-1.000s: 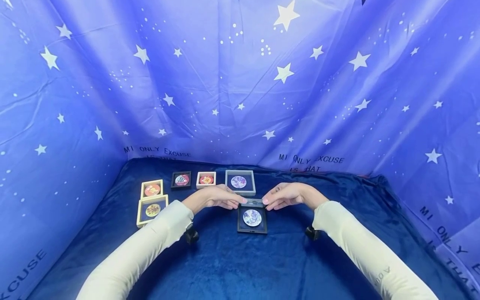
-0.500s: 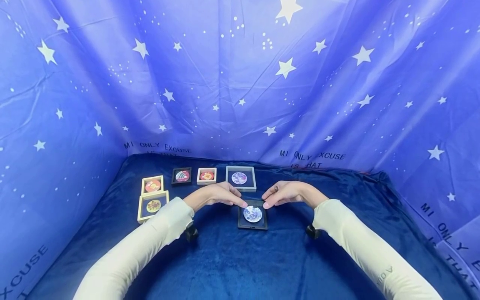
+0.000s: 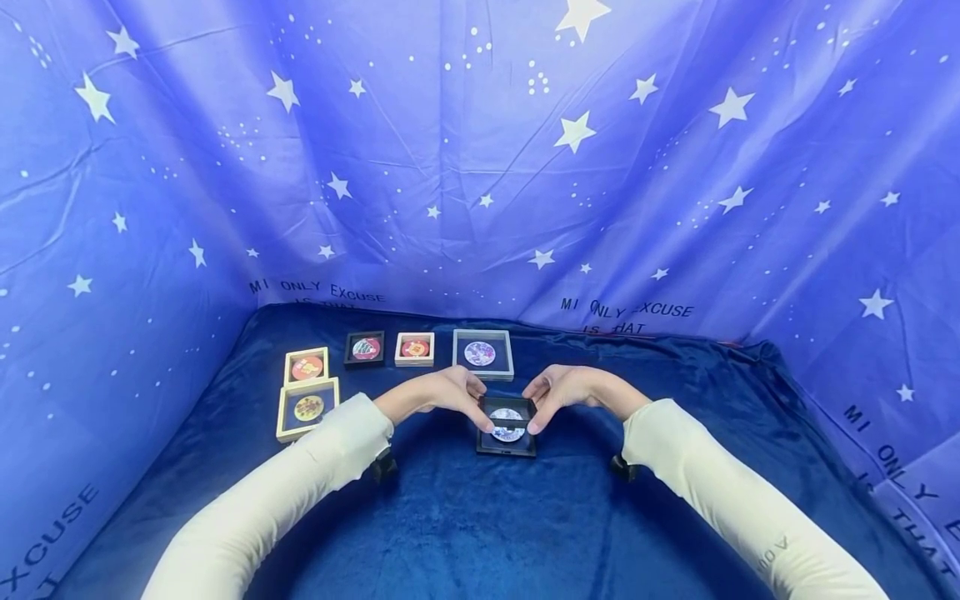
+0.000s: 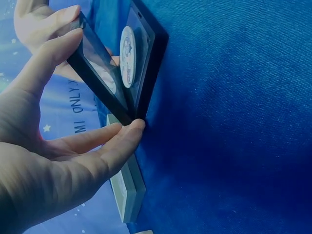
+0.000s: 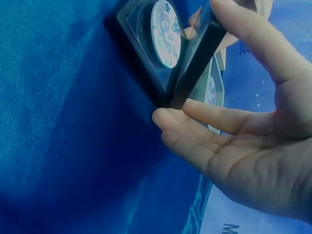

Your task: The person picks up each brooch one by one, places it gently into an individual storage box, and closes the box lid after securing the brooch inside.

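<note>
A black hinged display case (image 3: 486, 448) lies on the blue cloth with its lid partly raised. Inside, on clear film, rests a round badge (image 5: 165, 34) with a pastel purple and white print. My left hand (image 3: 459, 390) holds the lid, thumb on its raised edge and fingertips at the hinge corner. On the opposite side my right hand (image 3: 561, 390) grips the lid the same way. In the left wrist view the lid (image 4: 100, 87) and base (image 4: 153, 58) form a narrow V, the badge lying against the base's film. The lid's front edge overlaps the badge in the head view.
Behind the hands stands a grey display case (image 3: 483, 375) with a purple badge. Further left are a small cream case (image 3: 415, 362) and a black case (image 3: 364, 363). Two yellow-framed cases (image 3: 308, 434) touch at the left. A starry curtain (image 3: 465, 167) encloses the cloth-covered table (image 3: 480, 533).
The case's lid has swung from nearly upright, tilted back, forward and down over the badge. Both thumbs have moved toward me with its edge. The other cases have stayed in place.
</note>
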Demonstrator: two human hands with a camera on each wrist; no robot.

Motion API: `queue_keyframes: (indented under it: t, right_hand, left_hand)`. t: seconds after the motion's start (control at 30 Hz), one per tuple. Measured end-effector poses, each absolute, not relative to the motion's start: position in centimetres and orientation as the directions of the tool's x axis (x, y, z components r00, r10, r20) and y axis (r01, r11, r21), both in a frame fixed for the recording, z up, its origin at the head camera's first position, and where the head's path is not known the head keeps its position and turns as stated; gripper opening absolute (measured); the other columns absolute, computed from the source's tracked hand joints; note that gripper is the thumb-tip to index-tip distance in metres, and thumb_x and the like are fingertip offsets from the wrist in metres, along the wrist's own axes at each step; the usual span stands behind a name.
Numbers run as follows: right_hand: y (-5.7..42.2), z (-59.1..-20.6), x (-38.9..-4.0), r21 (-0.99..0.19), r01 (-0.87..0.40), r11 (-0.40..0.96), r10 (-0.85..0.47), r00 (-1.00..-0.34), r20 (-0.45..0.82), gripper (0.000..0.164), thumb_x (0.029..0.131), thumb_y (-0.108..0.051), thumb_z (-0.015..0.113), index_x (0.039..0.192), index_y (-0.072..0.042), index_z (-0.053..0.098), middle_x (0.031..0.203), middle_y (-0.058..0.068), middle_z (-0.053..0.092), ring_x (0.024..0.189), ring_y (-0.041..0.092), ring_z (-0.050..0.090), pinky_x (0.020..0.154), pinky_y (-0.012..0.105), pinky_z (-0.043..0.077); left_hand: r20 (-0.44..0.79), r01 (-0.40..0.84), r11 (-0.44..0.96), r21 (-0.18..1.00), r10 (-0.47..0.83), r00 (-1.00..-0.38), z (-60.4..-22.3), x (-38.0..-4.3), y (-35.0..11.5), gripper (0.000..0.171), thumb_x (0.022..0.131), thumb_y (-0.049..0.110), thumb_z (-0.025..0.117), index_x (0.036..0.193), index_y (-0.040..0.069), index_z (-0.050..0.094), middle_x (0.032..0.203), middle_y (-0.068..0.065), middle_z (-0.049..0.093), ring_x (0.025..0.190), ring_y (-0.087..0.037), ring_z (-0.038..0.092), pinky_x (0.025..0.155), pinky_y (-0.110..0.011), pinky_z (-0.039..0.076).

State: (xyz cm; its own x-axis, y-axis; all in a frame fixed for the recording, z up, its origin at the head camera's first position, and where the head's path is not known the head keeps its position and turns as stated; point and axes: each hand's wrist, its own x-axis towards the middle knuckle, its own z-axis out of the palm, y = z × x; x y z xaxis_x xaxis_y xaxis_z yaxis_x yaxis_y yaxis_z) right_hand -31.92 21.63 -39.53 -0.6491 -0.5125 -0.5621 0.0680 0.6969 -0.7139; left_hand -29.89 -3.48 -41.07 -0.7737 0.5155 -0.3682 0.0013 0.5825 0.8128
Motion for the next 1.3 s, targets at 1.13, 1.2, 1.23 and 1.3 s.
queue_keyframes:
  t: [1.13, 1.2, 1.23, 1.3]
  right_hand:
    - [19.2, -41.2, -28.7, -0.493, -0.245, 0.835, -0.431, -0.849, -0.307, 0.079, 0.049, -0.016, 0.102, 0.116, 0.004, 0.066, 0.093, 0.006, 0.069, 0.081, 0.016, 0.058, 0.078, 0.031, 0.052]
    - [19.1, -41.4, -28.6, -0.465, -0.255, 0.848, -0.420, -0.858, -0.295, 0.084, 0.048, -0.018, 0.102, 0.120, 0.005, 0.065, 0.098, 0.007, 0.069, 0.085, 0.017, 0.059, 0.083, 0.033, 0.053]
    - [19.0, -41.5, -28.5, -0.454, -0.258, 0.853, -0.415, -0.862, -0.290, 0.086, 0.048, -0.019, 0.103, 0.121, 0.005, 0.064, 0.101, 0.007, 0.069, 0.087, 0.017, 0.059, 0.085, 0.034, 0.054]
    - [19.0, -41.5, -28.4, -0.441, -0.264, 0.858, -0.412, -0.866, -0.282, 0.088, 0.047, -0.020, 0.103, 0.122, 0.005, 0.064, 0.104, 0.009, 0.069, 0.089, 0.018, 0.060, 0.087, 0.036, 0.054]
  left_hand:
    - [-0.158, 0.340, 0.732, 0.590, 0.517, -0.841, -42.9, -28.5, -2.0, 0.092, 0.051, 0.025, 0.103, 0.128, -0.003, 0.062, 0.105, -0.010, 0.072, 0.089, -0.015, 0.060, 0.088, -0.030, 0.053]
    - [-0.143, 0.353, 0.733, 0.581, 0.519, -0.843, -43.0, -28.4, -2.0, 0.091, 0.050, 0.025, 0.103, 0.127, -0.004, 0.063, 0.106, -0.011, 0.071, 0.089, -0.015, 0.060, 0.089, -0.031, 0.053]
    - [-0.136, 0.360, 0.735, 0.575, 0.519, -0.844, -43.0, -28.3, -2.0, 0.091, 0.050, 0.025, 0.103, 0.126, -0.004, 0.063, 0.107, -0.011, 0.071, 0.091, -0.016, 0.060, 0.090, -0.031, 0.053]
    - [-0.124, 0.370, 0.739, 0.563, 0.518, -0.846, -43.0, -28.2, -1.9, 0.090, 0.050, 0.025, 0.103, 0.125, -0.004, 0.063, 0.111, -0.013, 0.070, 0.096, -0.019, 0.061, 0.093, -0.033, 0.053]
